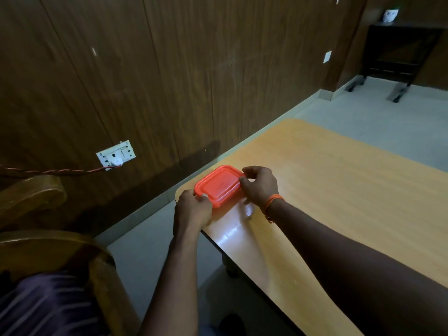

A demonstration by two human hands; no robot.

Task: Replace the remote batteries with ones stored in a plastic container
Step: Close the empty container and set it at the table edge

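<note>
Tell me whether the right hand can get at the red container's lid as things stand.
Probably yes: the right hand grips the far end of the container, fingers curled at the rim of the lid, nothing in between. The left hand holds the near corner.

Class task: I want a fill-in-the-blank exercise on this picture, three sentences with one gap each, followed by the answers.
1. The red container stands on a wooden ____.
2. The left hand and the right hand both grip the ____.
3. The orange band is on the ____ wrist.

Missing words: table; container; right.
</note>
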